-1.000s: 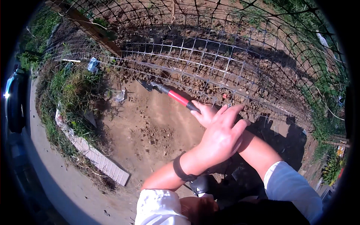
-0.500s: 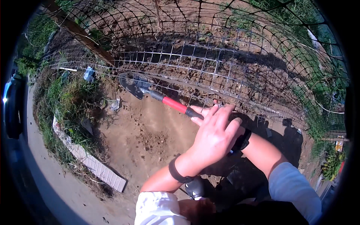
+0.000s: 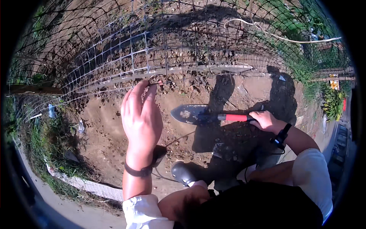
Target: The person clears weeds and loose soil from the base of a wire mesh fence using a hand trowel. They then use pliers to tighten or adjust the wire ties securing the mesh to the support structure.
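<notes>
My right hand (image 3: 264, 120) is closed round the black handle end of a small shovel (image 3: 237, 117) with a red grip section. Its dark pointed blade (image 3: 189, 114), smeared with soil, points left over the bare dirt. On the left, my left hand (image 3: 142, 114) is raised near the mesh fence (image 3: 146, 49), thumb and fingers pinched together. A small dark and reddish bit shows at those fingertips, too small to name. The fingertips overlap the fence's lower edge in view; whether they touch it I cannot tell.
A pale strip (image 3: 213, 68) runs along the foot of the fence. Grass and weeds (image 3: 49, 141) grow at left beside a light edging slab (image 3: 91, 187). A pale cord (image 3: 282, 37) hangs at upper right. My shoe (image 3: 183, 172) stands on the dirt below the blade.
My hands, together at the shovel's handle before, are now apart. The left has moved left toward the fence; the right holds the shovel, now lying more level and farther right. The view has turned.
</notes>
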Tool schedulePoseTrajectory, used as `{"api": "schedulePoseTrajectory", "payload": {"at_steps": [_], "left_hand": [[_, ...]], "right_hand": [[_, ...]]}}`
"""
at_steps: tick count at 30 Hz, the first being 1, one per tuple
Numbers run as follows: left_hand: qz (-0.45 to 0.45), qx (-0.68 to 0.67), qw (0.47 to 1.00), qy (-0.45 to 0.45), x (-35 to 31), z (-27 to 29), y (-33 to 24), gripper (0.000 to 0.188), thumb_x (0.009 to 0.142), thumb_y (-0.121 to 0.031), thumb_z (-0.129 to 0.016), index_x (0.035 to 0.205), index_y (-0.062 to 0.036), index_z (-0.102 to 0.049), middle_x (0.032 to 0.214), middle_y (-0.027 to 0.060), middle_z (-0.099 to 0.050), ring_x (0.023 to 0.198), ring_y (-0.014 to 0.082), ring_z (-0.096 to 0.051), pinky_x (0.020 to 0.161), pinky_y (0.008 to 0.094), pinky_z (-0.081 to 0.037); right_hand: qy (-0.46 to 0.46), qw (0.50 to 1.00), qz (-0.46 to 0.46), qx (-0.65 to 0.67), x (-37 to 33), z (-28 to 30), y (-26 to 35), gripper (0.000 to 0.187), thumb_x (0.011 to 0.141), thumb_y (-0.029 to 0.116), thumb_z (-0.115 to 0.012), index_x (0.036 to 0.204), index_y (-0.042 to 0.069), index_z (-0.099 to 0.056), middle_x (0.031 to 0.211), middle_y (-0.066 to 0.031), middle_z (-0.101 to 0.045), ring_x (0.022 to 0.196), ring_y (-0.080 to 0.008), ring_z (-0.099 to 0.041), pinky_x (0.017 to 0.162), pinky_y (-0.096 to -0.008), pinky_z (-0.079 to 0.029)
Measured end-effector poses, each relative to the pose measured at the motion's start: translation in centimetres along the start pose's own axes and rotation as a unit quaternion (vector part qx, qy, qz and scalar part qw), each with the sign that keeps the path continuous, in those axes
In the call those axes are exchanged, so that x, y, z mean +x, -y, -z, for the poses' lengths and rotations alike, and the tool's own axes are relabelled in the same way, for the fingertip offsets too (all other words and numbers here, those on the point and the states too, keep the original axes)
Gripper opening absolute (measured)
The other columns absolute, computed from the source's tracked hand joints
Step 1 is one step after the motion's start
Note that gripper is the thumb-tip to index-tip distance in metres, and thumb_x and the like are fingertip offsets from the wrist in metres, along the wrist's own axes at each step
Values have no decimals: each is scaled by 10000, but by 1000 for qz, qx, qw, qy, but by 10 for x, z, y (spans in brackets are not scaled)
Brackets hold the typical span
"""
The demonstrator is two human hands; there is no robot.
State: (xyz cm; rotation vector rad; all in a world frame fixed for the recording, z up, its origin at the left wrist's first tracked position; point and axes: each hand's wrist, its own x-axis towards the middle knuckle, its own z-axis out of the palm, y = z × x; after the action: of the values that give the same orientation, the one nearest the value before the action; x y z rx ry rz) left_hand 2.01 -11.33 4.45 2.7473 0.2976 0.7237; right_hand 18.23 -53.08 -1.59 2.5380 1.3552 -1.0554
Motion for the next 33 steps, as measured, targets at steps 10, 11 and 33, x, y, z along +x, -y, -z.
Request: {"api": "schedulePoseTrajectory", "payload": {"at_steps": [10, 11, 33], "left_hand": [[26, 11, 1000, 2, -3, 0, -16, 300, 751, 27, -524, 1005, -71, -650, 1124, 143, -567, 1021, 308, -565, 857, 397, -448], [34, 8, 999, 1, -5, 0, -17, 310, 731, 25, -529, 1002, -70, -649, 1123, 139, -565, 1021, 299, -562, 862, 398, -440], [43, -68, 997, -19, -7, 18, -21, 205, 659, 18, -573, 842, -65, -614, 1100, 150, -577, 993, 314, -571, 936, 424, -430]], "right_hand": [[-101, 992, 53, -47, 113, 73, -27, 338, 875, 402, -517, 941, 71, -542, 722, -184, -619, 692, -380, -605, 619, -482, -470], [-91, 994, 42, -39, 122, 76, -15, 338, 879, 401, -504, 945, 72, -545, 726, -184, -621, 703, -373, -612, 624, -476, -474], [-390, 892, 226, 44, 158, 92, 183, 329, 868, 351, -579, 861, 23, -558, 697, -185, -596, 672, -373, -593, 592, -440, -456]]}}
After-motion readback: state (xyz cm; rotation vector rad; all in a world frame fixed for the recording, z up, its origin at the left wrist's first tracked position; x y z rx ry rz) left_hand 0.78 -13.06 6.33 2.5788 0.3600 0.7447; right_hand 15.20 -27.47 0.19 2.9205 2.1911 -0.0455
